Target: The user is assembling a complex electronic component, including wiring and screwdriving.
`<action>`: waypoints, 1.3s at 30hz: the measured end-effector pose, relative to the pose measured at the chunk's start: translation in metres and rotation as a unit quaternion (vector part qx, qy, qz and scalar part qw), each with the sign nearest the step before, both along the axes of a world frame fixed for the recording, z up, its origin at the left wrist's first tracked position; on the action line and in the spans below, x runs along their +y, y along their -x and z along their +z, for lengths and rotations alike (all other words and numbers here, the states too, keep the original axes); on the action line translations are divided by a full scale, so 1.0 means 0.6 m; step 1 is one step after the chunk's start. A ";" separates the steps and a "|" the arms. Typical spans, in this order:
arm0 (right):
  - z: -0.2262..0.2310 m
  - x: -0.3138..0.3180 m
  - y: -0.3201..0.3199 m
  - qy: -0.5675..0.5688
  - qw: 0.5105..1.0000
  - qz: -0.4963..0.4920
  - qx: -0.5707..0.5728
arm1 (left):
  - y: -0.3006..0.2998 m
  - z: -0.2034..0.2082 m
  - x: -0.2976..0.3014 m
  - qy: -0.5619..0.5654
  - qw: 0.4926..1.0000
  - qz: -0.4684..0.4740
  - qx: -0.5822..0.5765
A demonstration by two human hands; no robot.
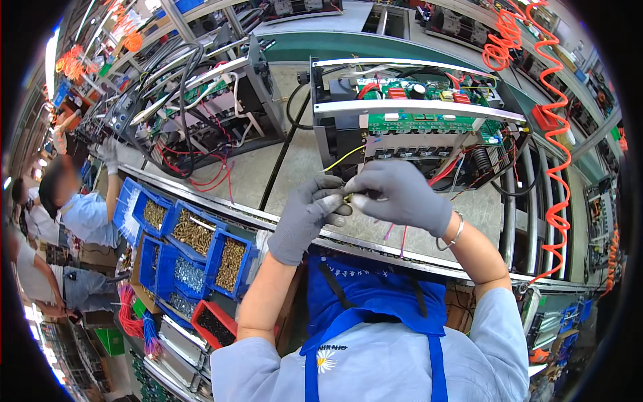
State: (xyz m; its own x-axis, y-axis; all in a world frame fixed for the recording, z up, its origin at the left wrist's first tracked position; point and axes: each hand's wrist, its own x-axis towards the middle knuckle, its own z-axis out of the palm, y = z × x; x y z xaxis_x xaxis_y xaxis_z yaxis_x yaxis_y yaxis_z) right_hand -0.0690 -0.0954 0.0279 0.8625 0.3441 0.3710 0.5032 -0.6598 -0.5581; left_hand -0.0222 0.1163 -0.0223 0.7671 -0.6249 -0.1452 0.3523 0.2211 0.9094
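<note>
In front of the open machine, my two grey-gloved hands meet above the conveyor's front edge. Thumb and fingers of my left hand (305, 218) are pinched together. From the other side, my right hand (402, 197) closes its thumb and forefinger at the same spot. Between the fingertips shows a small brass-coloured piece (347, 199), mostly covered, so its exact kind is unclear. Just beyond the hands stands the open machine (418, 108), with a green circuit board, metal rails and loose red wires. A yellow wire (345, 158) runs from its left side toward my left hand.
Blue bins (191, 231) of brass fittings and silver hardware stand at left, beside a red bin (214, 323) of dark parts. A second open machine (207, 107) trails cables on the line. An orange coiled hose (557, 154) hangs at right. Another person (87, 208) works at far left.
</note>
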 end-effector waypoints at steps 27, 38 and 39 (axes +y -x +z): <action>0.035 -0.023 -0.070 0.129 0.910 -0.222 -0.325 | 0.069 -0.075 -0.024 0.051 0.994 -0.058 0.078; 0.080 -0.025 -0.072 0.155 0.927 -0.265 -0.214 | 0.071 -0.058 -0.068 -0.006 0.999 0.004 -0.041; 0.081 -0.026 -0.056 0.154 0.925 -0.272 -0.217 | 0.071 -0.045 -0.074 0.024 0.999 0.015 -0.031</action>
State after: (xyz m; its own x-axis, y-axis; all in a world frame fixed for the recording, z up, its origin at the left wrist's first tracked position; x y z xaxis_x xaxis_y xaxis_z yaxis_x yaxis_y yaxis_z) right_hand -0.0354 -0.1108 0.0764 0.7316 0.0503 0.6799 0.1823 -0.9754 -0.1241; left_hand -0.0650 0.0716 -0.0494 0.7918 -0.6072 -0.0664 0.2880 0.2752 0.9172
